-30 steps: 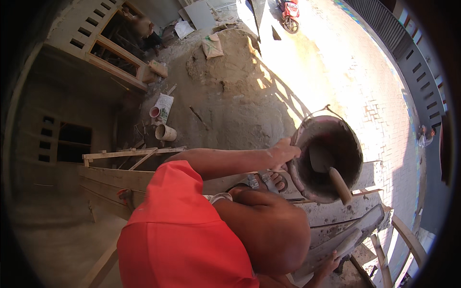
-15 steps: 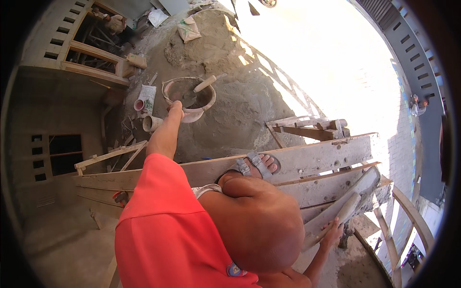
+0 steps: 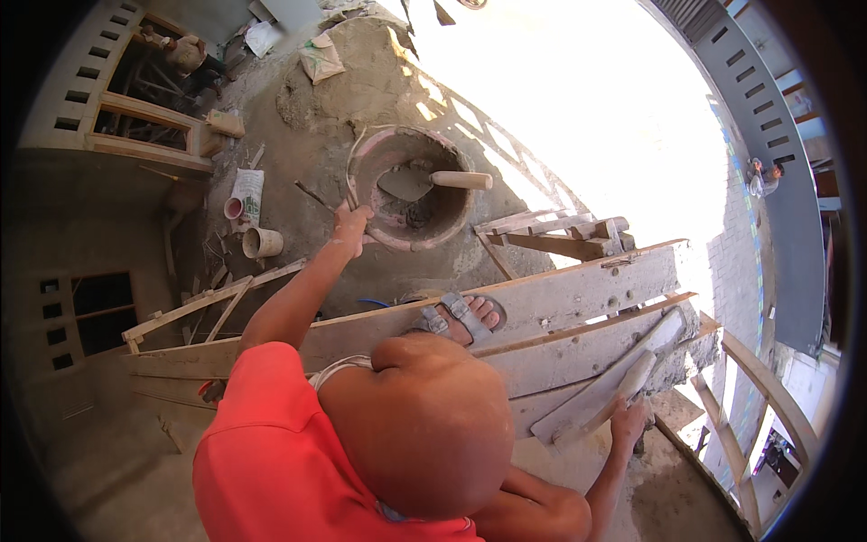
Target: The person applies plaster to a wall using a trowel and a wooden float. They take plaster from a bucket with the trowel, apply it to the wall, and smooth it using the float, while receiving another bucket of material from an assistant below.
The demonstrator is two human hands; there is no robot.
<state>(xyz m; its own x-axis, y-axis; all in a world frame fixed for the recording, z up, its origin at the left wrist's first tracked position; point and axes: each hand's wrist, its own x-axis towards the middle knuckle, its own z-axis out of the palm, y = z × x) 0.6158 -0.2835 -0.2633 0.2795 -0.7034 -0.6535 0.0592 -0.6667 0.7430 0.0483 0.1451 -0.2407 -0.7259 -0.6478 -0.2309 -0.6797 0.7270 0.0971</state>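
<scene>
Left fingers: closed on the bucket at its left edge, rim or handle unclear.
Mortar: some left in the bucket, just right of those fingers; how much is done cannot be told.
Trowel: blade inside the bucket, unheld.
Float: grip inside the right fingers, wrapped round it.

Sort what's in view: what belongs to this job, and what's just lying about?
In use:
- grey-smeared bucket, its rim held by the left hand
- trowel inside it
- long float in the right hand

Apparently lying about:
- white sack
- small reddish tub
- pale pail
- beige sack
</scene>
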